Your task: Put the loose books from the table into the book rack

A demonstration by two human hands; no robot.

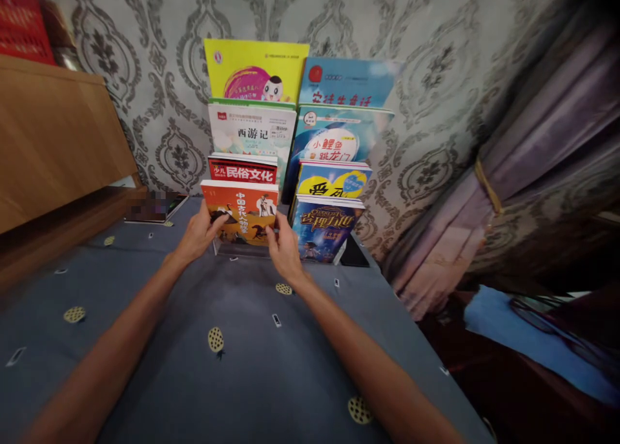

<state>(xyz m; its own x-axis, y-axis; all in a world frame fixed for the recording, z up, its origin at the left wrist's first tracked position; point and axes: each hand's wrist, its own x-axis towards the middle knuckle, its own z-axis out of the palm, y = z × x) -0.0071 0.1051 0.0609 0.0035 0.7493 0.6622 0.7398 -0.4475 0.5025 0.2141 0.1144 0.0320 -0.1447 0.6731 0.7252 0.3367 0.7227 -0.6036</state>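
An orange book stands upright, tilted slightly back, at the front of the left column of books. My left hand grips its left edge, thumb on the cover. On its right edge my right hand is closed the same way. Behind it rise a red book, a pale green-edged book and a tall yellow book. The right column holds a dark blue book in front, then a yellow-and-blue book, a teal book and a blue book. A clear stand edge shows below the orange book.
A blue-grey cloth with pineapple prints covers the table. Left are a wooden cabinet and a flat dark book. A dark flat object lies by the right column. A tied curtain and blue cloth are at right.
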